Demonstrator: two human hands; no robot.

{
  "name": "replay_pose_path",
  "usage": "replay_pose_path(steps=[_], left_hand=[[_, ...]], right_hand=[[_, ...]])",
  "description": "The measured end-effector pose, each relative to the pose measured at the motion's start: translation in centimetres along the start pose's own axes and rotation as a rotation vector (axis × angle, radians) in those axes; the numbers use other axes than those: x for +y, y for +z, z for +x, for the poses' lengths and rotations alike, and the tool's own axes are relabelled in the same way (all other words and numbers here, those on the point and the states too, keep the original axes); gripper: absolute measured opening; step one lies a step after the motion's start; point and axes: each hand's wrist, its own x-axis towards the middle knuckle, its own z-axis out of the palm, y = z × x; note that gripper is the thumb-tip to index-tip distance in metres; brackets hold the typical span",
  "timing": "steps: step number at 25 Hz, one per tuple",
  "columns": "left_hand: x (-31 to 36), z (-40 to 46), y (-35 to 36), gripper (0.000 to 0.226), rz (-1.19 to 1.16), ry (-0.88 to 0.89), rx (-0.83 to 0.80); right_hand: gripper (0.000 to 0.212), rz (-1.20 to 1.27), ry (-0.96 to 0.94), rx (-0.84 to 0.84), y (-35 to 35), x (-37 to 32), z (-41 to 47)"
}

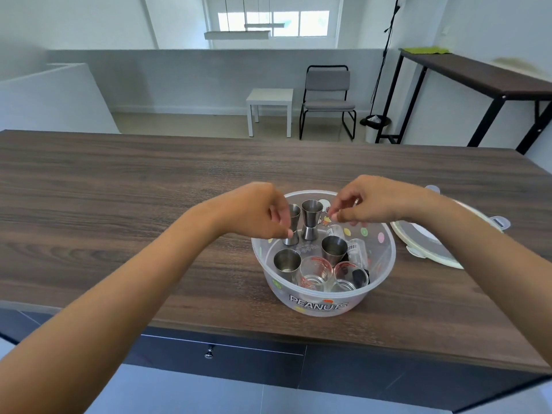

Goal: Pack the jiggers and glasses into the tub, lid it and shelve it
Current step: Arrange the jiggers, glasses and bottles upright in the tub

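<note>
steel jiggers (310,224), four, stand in tub (385,261) with two glasses (315,271).

Four steel jiggers (310,224) stand in one tub (385,264): two beneath the fingertips of the two hands (257,213), two nearer the wrists. At least four glasses (315,271) share it (the clear ones below the right hand overlap, so the tally is unsure). One lid (430,243) lies outside the right forearm, on one table (119,189).
</note>
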Motion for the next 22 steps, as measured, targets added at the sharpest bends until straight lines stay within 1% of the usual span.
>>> replay_pose_path(steps=[2, 3, 5, 9, 11, 15, 19, 22], left_hand=[[0.6, -0.5, -0.3, 0.023, 0.029, -0.022, -0.147], [0.9, -0.5, -0.1, 0.024, 0.07, -0.033, -0.176], [1.2, -0.3, 0.6, 0.019, 0.095, -0.047, -0.179], [0.8, 0.6, 1.4, 0.013, 0.152, -0.08, -0.095], [0.4, 1.4, 1.3, 0.007, 0.219, -0.111, -0.025], [-0.2, 2.6, 1.4, 0.026, 0.251, -0.217, 0.086], [-0.3, 3.6, 2.3, 0.019, 0.282, -0.265, 0.171], [-0.3, 3.6, 2.7, 0.019, 0.292, -0.257, 0.239]], right_hand=[[0.018, 0.058, 0.058, -0.158, -0.1, 0.1, -0.5], [0.019, 0.059, 0.085, -0.191, 0.3, 0.0, -0.5], [0.018, 0.044, 0.119, -0.188, 1.3, -0.1, -0.2], [0.005, 0.127, 0.17, -0.032, 2.2, 0.2, 0.6], [0.01, 0.182, 0.22, 0.067, 2.4, 0.4, 0.9], [0.008, 0.268, 0.318, 0.202, 2.7, 0.2, 1.8], [0.014, 0.231, 0.407, 0.309, 3.0, 0.2, 2.9], [0.013, 0.183, 0.425, 0.322, 3.1, 0.5, 3.7]])
